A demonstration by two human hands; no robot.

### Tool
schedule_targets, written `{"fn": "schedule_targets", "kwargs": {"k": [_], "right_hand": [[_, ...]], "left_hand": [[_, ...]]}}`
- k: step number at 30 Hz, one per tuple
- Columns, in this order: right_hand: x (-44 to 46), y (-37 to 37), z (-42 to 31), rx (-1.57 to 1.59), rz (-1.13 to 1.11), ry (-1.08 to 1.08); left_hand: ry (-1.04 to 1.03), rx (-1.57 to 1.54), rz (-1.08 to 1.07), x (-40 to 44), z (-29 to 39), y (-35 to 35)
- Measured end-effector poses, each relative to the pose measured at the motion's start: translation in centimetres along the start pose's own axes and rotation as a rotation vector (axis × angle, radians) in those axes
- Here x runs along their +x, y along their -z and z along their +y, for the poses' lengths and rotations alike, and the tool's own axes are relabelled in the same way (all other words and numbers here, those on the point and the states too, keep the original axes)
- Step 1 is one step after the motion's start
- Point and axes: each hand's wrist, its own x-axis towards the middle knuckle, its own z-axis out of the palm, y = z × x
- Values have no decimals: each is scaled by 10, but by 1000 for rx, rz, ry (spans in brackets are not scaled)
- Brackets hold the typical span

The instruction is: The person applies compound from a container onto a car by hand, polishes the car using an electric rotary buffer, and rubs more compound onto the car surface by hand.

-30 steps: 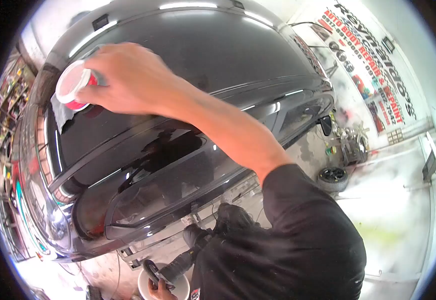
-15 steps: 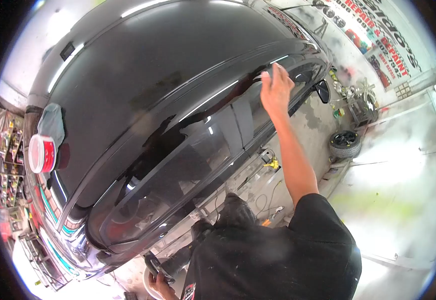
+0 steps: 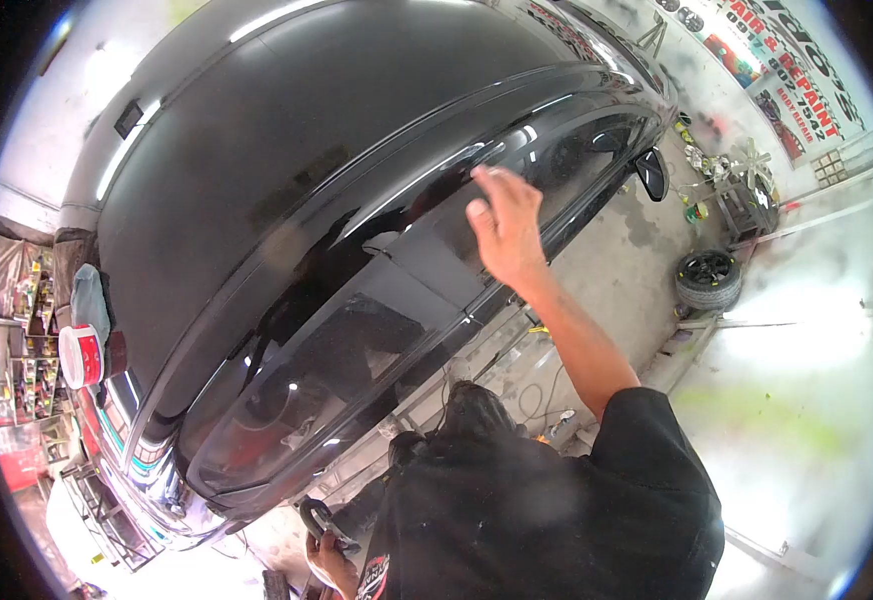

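Note:
My right hand (image 3: 507, 225) is over the side of the dark car (image 3: 257, 150), near the upper edge of its windows, with the fingers apart and nothing in them. Low in the view, my left hand (image 3: 329, 562) is closed around a dark handheld tool (image 3: 317, 520), beside my black shirt. A red and white tub (image 3: 82, 356) stands at the far left end of the car roof. Next to it lies a grey-blue cloth (image 3: 90, 305).
A side mirror (image 3: 651, 175) sticks out from the car. Beyond it, a wheel with a tyre (image 3: 709, 280) lies on the floor near a metal stand (image 3: 747, 205). Shelves with many items (image 3: 37, 350) line the left. A cable (image 3: 537, 400) runs over the floor below.
My right hand has let go of the tub and moved right, across the roof to the window side. My left hand still holds the tool. The view has shifted.

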Motion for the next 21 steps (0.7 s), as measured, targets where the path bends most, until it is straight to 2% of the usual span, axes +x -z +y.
{"fn": "schedule_targets", "kwargs": {"k": [2, 5, 6, 9, 10, 13, 14, 17, 18, 20, 21], "right_hand": [[11, -2, 33, -65, 137, -95], [32, -12, 77, -169, 210, -278], [38, -7, 73, -212, 119, -383], [11, 6, 21, -51, -119, 15], [2, 8, 11, 50, -153, -30], [12, -3, 43, -89, 90, -147], [13, -2, 46, -115, 68, -251], [1, 5, 2, -29, -204, 77], [-11, 1, -12, 45, -206, 117], [-6, -6, -26, -46, -107, 60], [-3, -16, -42, -62, -69, 44]], "left_hand": [[26, 30, -36, 2, -7, -2], [43, 20, -71, 1, -15, -10], [55, 80, -77, -3, -12, -14], [50, 0, -36, -10, -13, -27], [70, -12, -3, -23, 0, -42], [19, 22, -33, -19, -10, -36], [-36, 39, -22, -14, -19, -30], [-35, 66, 7, -8, -24, -25], [-39, 95, 18, -11, -19, -28], [-101, 0, 60, 0, -32, -24], [-81, -27, 9, 2, -31, -19]]}}
